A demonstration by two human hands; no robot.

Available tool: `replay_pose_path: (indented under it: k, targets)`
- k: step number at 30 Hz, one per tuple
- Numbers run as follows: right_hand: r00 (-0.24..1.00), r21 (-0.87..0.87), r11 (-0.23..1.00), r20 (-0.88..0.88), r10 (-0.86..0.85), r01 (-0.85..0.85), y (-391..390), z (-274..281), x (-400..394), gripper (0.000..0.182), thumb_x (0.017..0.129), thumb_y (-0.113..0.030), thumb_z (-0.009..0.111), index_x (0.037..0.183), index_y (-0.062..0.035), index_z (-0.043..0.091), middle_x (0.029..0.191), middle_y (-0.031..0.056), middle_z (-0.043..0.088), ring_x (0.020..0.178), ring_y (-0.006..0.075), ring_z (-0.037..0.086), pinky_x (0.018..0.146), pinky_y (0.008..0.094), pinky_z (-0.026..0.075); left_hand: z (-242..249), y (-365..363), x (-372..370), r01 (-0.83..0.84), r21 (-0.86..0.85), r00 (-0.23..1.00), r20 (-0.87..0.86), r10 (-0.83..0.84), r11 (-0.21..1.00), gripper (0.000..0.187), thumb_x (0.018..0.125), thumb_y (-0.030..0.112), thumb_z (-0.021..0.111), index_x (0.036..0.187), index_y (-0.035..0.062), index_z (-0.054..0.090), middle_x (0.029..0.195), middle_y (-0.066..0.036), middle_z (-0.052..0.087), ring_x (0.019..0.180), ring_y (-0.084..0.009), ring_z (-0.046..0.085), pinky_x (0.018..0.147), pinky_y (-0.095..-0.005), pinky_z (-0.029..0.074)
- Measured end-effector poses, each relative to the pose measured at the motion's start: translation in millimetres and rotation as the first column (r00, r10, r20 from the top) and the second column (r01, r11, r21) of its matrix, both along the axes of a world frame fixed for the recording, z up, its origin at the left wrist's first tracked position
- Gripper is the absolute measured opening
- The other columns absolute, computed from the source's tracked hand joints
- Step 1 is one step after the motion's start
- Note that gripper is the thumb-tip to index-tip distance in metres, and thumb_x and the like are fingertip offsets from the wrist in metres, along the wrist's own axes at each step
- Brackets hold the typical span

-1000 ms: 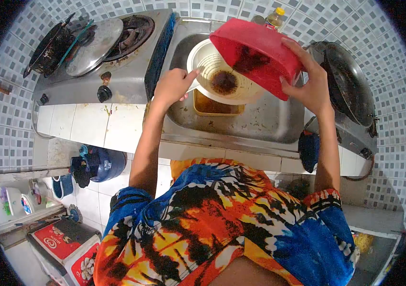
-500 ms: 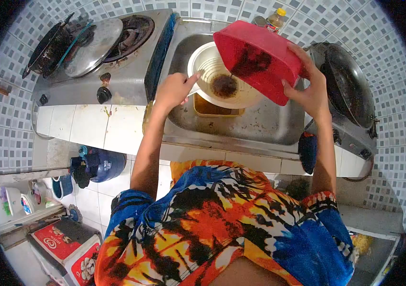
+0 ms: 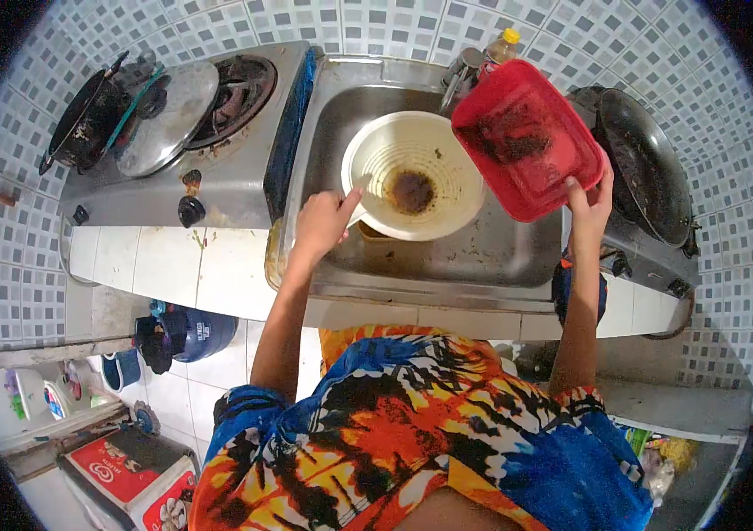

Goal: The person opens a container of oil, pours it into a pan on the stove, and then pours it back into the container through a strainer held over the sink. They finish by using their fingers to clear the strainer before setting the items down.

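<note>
My left hand [image 3: 323,226] is closed on the handle of a cream plastic strainer [image 3: 461,173], at its left side. The strainer has ringed inner walls, and dark brown wet grounds [image 3: 412,192] lie at its bottom. Beneath it, mostly hidden, the edge of a yellowish container [image 3: 378,234] shows in the sink. My right hand [image 3: 591,208] grips the lower right corner of a red plastic tub [image 3: 562,168], thumb on the rim. The tub is tilted with its inside facing me, and dark residue clings to its bottom. It is held up to the right of the strainer.
The steel sink [image 3: 500,265] has dark bits on its floor; a faucet [image 3: 461,75] and a yellow-capped bottle [image 3: 502,49] stand behind it. On the left stove [image 3: 244,168] are a black pot [image 3: 84,124] and a lid [image 3: 169,124]. A large pan [image 3: 651,159] stands at right.
The red tub has moved away from above the strainer, to the right, and has turned so its inside shows. The strainer is now fully uncovered. My left hand still holds its handle.
</note>
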State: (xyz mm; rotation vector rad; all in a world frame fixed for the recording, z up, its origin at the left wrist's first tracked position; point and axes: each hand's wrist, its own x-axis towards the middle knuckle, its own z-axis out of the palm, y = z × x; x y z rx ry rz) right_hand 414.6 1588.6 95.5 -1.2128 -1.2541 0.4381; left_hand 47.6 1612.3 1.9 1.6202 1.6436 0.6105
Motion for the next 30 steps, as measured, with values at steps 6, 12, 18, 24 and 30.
replay_pose_path:
  k: [6, 12, 18, 24, 30]
  targets:
    - [0.999, -0.019, 1.0, 0.038, 0.007, -0.006, -10.2, -9.9, 1.6, 0.064, 0.076, -0.003, 0.066, 0.135, -0.0061, 0.042, 0.132, 0.0085, 0.047, 0.118, 0.0191, 0.048, 0.097, 0.032, 0.041, 1.8, -4.4, 6.5, 0.007, 0.047, 0.997, -0.078, -0.003, 0.999, 0.057, 0.092, 0.048, 0.046, 0.063, 0.0013, 0.063, 0.045, -0.01, 0.055, 0.048, -0.0256, 0.061, 0.057, -0.0382, 0.048]
    - [0.97, 0.035, 0.996, 0.229, 0.078, -0.088, -23.4, 9.0, -33.7, 0.068, 0.071, -0.006, 0.071, 0.133, -0.0039, 0.044, 0.135, 0.0118, 0.047, 0.119, 0.0212, 0.049, 0.101, 0.0336, 0.04, -4.3, 0.1, 10.6, 0.031, 0.072, 0.982, -0.187, -0.017, 0.997, 0.054, 0.091, 0.048, 0.048, 0.073, 0.0011, 0.067, 0.06, -0.018, 0.061, 0.065, -0.0346, 0.064, 0.065, -0.0434, 0.048]
    - [0.578, -0.205, 0.94, 0.746, 0.331, -0.273, -31.8, 30.9, -46.8, 0.083, 0.05, -0.018, 0.083, 0.128, -0.0247, 0.054, 0.119, 0.0148, 0.056, 0.1, 0.0331, 0.06, 0.087, 0.0384, 0.049, -7.0, 2.4, 12.4, 0.06, 0.057, 0.969, -0.245, -0.044, 0.997, 0.054, 0.09, 0.049, 0.048, 0.081, 0.0004, 0.069, 0.073, -0.024, 0.063, 0.076, -0.0409, 0.062, 0.07, -0.0474, 0.048]
    - [0.369, -0.14, 0.923, 0.887, 0.278, -0.358, -27.0, 38.9, -61.2, 0.082, 0.051, -0.02, 0.083, 0.127, -0.0315, 0.054, 0.122, 0.0147, 0.054, 0.095, 0.0331, 0.061, 0.081, 0.0393, 0.052, -14.5, 1.9, 9.8, 0.043, 0.059, 0.961, -0.276, -0.025, 0.997, 0.055, 0.09, 0.05, 0.048, 0.076, 0.0007, 0.069, 0.072, -0.024, 0.062, 0.075, -0.0413, 0.062, 0.069, -0.0478, 0.048]
    - [0.893, -0.054, 0.974, 0.389, 0.224, -0.221, -11.4, -10.7, -50.4, 0.068, 0.07, -0.006, 0.069, 0.133, -0.0066, 0.045, 0.132, 0.0139, 0.049, 0.109, 0.0281, 0.057, 0.093, 0.0389, 0.047, -26.2, 4.2, 7.5, 0.02, 0.062, 0.976, -0.219, -0.006, 0.998, 0.056, 0.09, 0.05, 0.048, 0.073, 0.001, 0.069, 0.07, -0.025, 0.062, 0.072, -0.042, 0.062, 0.068, -0.0484, 0.047]
